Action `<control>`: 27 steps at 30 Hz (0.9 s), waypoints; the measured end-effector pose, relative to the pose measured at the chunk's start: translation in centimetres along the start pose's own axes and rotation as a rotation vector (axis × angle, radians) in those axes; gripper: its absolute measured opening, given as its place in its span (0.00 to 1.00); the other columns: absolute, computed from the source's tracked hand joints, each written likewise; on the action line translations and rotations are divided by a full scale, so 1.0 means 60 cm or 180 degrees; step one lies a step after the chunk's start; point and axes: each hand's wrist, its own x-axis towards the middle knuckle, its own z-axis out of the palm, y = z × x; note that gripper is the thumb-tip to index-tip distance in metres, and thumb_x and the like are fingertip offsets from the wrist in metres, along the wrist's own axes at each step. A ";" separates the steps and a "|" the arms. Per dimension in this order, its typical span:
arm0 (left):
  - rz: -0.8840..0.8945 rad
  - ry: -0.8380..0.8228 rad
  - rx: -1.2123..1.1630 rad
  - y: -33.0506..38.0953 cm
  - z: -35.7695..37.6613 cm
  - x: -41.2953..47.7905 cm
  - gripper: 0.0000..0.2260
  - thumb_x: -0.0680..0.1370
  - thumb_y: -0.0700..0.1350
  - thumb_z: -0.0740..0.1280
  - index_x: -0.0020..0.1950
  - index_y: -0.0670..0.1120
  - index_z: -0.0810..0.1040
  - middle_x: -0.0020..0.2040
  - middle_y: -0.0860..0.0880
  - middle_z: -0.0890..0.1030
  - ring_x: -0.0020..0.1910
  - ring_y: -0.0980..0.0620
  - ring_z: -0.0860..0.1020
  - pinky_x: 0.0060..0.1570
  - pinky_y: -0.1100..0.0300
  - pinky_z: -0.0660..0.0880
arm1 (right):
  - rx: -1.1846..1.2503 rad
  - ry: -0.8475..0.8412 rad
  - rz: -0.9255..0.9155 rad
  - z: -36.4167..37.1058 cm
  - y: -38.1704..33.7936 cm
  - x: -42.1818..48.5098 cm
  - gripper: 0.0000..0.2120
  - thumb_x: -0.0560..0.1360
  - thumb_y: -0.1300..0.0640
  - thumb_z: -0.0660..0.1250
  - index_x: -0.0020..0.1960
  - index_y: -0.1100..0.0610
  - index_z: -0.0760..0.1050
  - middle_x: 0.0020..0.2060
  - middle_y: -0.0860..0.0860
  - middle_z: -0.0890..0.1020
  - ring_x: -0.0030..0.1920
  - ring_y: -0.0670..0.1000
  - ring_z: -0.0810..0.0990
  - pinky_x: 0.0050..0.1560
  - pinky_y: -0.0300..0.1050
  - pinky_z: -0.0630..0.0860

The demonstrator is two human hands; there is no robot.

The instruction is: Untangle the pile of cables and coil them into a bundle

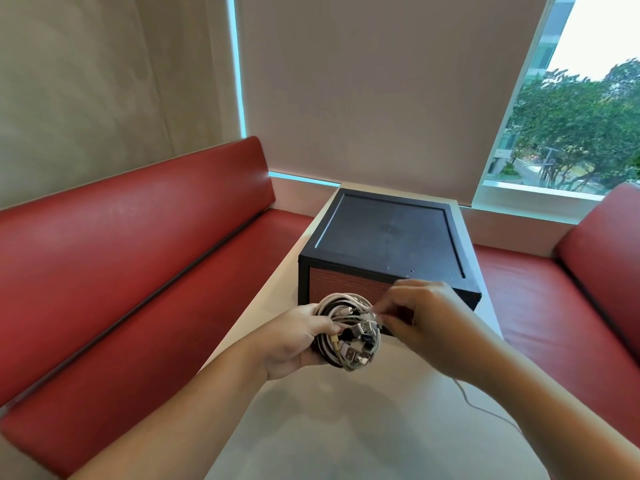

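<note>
A round coil of white and black cables point(348, 329), with several metal plugs bunched at its lower right, is held in the air above the white table point(346, 427). My left hand point(298, 342) grips the coil from the left, fingers curled round the loops. My right hand point(420, 315) pinches a thin white strand at the coil's upper right edge. A thin white cable point(485, 408) trails from under my right forearm across the table to the right.
A black box with a brick-patterned front point(384, 244) stands on the table just behind the coil. Red benches point(138, 271) run along the left and right of the table. A window with a lowered blind lies beyond.
</note>
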 end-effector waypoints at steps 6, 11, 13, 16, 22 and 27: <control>-0.0071 0.0171 -0.0002 -0.010 0.005 0.009 0.14 0.80 0.33 0.59 0.64 0.42 0.75 0.58 0.39 0.82 0.52 0.45 0.81 0.55 0.47 0.78 | -0.0107 -0.0474 -0.0026 0.017 -0.010 0.001 0.11 0.78 0.57 0.64 0.55 0.50 0.83 0.46 0.42 0.81 0.46 0.41 0.77 0.51 0.33 0.72; -0.0064 0.0318 0.0223 -0.013 0.001 0.010 0.15 0.80 0.35 0.61 0.66 0.43 0.72 0.60 0.39 0.80 0.52 0.45 0.81 0.51 0.51 0.80 | 0.0222 -0.1087 0.0375 0.015 -0.004 0.003 0.13 0.80 0.58 0.60 0.56 0.49 0.82 0.38 0.37 0.73 0.30 0.43 0.80 0.34 0.32 0.75; -0.0067 0.0332 0.0283 -0.015 -0.001 0.010 0.16 0.79 0.34 0.61 0.66 0.43 0.72 0.61 0.39 0.80 0.55 0.43 0.81 0.53 0.49 0.80 | 0.0470 -0.1152 0.0519 0.018 0.006 0.004 0.12 0.79 0.58 0.62 0.54 0.48 0.83 0.38 0.39 0.76 0.28 0.44 0.82 0.34 0.32 0.74; -0.0043 0.0282 0.0468 -0.018 -0.002 0.008 0.16 0.78 0.35 0.62 0.66 0.44 0.73 0.60 0.40 0.81 0.59 0.42 0.80 0.59 0.46 0.78 | 0.0898 -0.1016 0.0725 0.026 0.023 0.011 0.07 0.75 0.59 0.71 0.47 0.48 0.85 0.36 0.41 0.81 0.31 0.44 0.82 0.37 0.35 0.77; 0.0101 -0.0112 0.0864 -0.012 0.008 -0.002 0.20 0.76 0.39 0.67 0.67 0.50 0.72 0.61 0.45 0.81 0.61 0.47 0.79 0.61 0.49 0.77 | 0.1534 -0.0762 0.0906 0.037 0.049 0.019 0.15 0.62 0.56 0.81 0.38 0.44 0.77 0.43 0.44 0.73 0.42 0.45 0.74 0.43 0.38 0.74; 0.0222 -0.0261 0.1057 0.002 0.011 -0.007 0.18 0.79 0.37 0.65 0.67 0.51 0.72 0.60 0.46 0.80 0.59 0.51 0.79 0.54 0.58 0.77 | 0.2541 -0.1401 0.1284 0.029 0.049 0.020 0.31 0.65 0.63 0.78 0.60 0.48 0.66 0.59 0.52 0.75 0.57 0.52 0.77 0.55 0.49 0.78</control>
